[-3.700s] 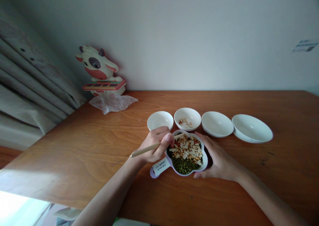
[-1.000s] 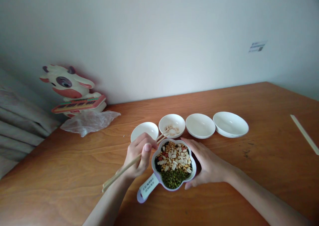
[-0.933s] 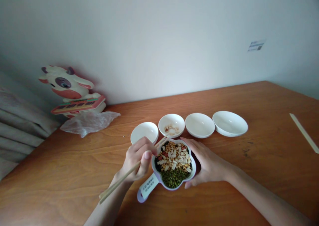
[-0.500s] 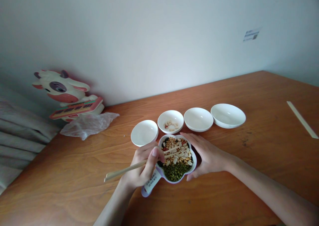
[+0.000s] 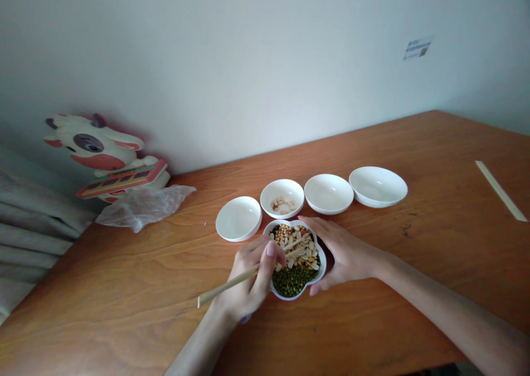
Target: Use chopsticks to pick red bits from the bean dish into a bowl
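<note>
My left hand is closed around a pair of wooden chopsticks, their tips down among the peanut halves in a flower-shaped bowl. Green mung beans fill the near part of this bowl, and yellow soybeans lie toward its far side. With thumb and fingers curved round the rim, my right hand grips the bowl's right side. The bowl's handle is mostly hidden beneath my left hand. Just behind stands a white bowl with a few peanut pieces in it.
Three more white bowls, the left one, a middle one and the right one, complete the row. At the left are a crumpled plastic bag and a cow-shaped toy keyboard. A pale strip lies far right.
My left hand and the chopsticks have moved right, deeper over the bowl, and now cover most of its labelled handle. My right hand keeps its grip. The view has shifted slightly.
</note>
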### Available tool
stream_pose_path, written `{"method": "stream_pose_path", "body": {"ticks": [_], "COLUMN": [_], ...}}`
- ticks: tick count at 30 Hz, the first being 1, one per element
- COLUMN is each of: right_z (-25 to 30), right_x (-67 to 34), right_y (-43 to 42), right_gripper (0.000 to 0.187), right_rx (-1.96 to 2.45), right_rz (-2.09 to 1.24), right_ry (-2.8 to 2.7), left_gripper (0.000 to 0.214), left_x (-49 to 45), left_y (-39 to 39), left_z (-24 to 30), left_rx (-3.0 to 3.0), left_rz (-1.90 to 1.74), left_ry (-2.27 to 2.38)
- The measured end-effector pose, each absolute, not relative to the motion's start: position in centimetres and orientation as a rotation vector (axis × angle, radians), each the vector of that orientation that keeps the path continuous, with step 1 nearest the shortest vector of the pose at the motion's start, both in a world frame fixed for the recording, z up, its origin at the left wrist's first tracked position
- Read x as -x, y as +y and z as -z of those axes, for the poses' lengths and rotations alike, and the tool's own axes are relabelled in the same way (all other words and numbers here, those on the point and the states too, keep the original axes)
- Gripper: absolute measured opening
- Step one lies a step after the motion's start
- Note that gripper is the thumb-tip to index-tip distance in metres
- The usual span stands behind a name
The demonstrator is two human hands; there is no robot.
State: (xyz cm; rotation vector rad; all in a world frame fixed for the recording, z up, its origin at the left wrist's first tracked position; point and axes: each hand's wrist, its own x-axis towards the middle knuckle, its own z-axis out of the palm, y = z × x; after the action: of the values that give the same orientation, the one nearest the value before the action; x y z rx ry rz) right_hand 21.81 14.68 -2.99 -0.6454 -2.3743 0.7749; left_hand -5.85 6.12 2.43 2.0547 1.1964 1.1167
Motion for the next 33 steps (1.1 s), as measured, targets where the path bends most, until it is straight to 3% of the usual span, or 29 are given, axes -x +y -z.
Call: {"method": "stream_pose_path", "body": {"ticks": [18, 33], "right_z": [3.39, 4.03], "right_x": [-22.04, -22.19], "right_y": [14.72, 14.87], "right_gripper": [0.149, 0.154], "right_rx": [0.662, 0.657], "right_rz": [-0.747, -0.755], "right_ry": [-2.398, -2.372], "left_gripper": [0.051, 0.053], "left_x": [5.75, 6.25], "left_y": [6.97, 7.11], "left_z": [-3.05, -2.76], "left_rx": [-2.155, -2.202], "left_rz": [-0.988, -1.247], "left_ry": [1.177, 1.166]}}
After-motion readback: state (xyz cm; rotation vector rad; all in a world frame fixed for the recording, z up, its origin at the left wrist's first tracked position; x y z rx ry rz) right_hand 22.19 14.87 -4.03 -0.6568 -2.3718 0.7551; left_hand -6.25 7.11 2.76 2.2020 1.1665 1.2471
